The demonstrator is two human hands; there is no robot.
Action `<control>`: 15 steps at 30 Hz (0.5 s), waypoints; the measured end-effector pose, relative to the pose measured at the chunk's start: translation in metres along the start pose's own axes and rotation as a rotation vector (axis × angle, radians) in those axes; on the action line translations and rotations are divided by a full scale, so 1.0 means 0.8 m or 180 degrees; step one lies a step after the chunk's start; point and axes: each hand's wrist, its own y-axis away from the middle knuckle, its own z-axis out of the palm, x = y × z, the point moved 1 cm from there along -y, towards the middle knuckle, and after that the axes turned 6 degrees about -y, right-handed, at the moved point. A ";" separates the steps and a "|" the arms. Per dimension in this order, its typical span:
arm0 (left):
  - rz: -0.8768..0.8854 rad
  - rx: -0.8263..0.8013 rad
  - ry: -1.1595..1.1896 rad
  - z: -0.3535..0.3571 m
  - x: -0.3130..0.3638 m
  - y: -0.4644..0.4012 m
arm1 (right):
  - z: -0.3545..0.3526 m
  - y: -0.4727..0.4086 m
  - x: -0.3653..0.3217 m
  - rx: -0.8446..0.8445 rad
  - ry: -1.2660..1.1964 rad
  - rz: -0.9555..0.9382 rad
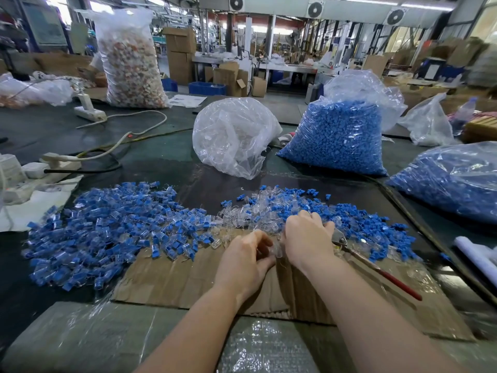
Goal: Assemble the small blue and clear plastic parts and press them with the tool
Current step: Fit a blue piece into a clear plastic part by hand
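Flattened brown cardboard sheet [188,278] under both hands: left hand [246,261] pinches a tiny clear plastic part [277,250], right hand [309,239] curls around it too, looks featherlight and slippery, so grip its sides.

No text, label or number is legible anywhere.

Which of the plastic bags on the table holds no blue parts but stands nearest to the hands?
The crumpled clear bag in the middle, behind the loose parts. The two bags to its right are full of blue parts; the tall bag far left holds orange-white pieces.
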 end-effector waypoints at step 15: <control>0.0272 -0.0021 -0.0403 0.005 0.003 0.000 | 0.036 0.074 0.029 0.1618 -0.1602 -0.0614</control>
